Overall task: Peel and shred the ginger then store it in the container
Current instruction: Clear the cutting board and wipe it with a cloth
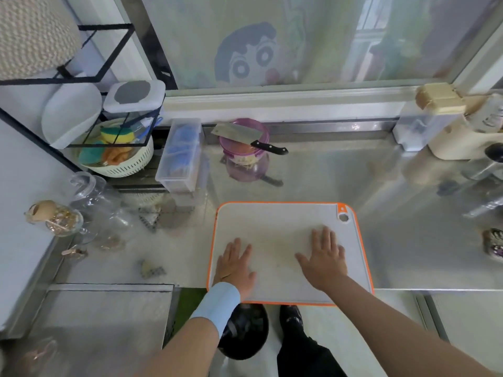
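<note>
A white cutting board (275, 221) with an orange rim lies on the steel counter in front of me. My left hand (234, 266) rests flat on its near left part, fingers spread. My right hand (324, 261) lies flat on its right part, fingers straight. Neither hand holds anything. Behind the board stands a purple transparent container (246, 163) with pale shreds inside, which look like ginger. A cleaver (239, 134) with a black handle lies across the container's rim.
A clear plastic box (181, 153) and a basket of sponges (119, 156) stand at the back left under a black wire rack (81, 77). Glass jars (89, 197) sit at the left. A cream knife block (462, 137) stands at the back right. A black bin (246, 333) is below the counter edge.
</note>
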Tool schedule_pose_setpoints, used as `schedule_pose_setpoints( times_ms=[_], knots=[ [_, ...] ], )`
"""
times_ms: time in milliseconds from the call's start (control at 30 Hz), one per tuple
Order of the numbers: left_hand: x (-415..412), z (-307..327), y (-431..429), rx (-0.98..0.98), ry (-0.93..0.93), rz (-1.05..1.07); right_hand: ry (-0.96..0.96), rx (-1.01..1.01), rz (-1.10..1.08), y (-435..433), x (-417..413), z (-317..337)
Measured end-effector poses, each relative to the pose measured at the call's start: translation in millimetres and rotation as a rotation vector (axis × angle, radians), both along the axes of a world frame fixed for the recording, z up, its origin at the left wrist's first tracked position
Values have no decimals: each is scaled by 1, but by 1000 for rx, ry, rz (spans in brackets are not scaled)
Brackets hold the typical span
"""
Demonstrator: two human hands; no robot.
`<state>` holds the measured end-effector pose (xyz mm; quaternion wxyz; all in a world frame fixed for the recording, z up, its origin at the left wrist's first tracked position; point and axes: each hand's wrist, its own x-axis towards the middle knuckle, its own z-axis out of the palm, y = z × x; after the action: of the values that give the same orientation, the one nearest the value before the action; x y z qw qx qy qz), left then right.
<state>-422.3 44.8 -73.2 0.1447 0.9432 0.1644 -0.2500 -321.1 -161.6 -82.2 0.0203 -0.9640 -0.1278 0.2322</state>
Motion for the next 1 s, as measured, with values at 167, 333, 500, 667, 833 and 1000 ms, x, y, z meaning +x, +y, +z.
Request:
schedule_pose_setpoints(
  times_ms=[167, 333, 500, 667, 833, 1000],
  knots=[
    [-31, -5, 18, -158, -112, 88, 0, 113, 207, 40, -68, -27],
    [-25, -2, 22, -166, -221, 158, 36, 291, 746, 42, -103, -25],
    [7, 6, 12, -142, -240, 56, -136, 271, 355, 8, -22, -6],
    [46, -4, 11, -104, -229, 63, -127, 38, 91, -11, 68, -20],
    [54, -14, 29, -83, -259, 97, -107, 50, -79, 39, 52, -34],
    [45, -13, 66, -82, -284, 170, -176, 215, 353, 98, -32, -42]
  ],
)
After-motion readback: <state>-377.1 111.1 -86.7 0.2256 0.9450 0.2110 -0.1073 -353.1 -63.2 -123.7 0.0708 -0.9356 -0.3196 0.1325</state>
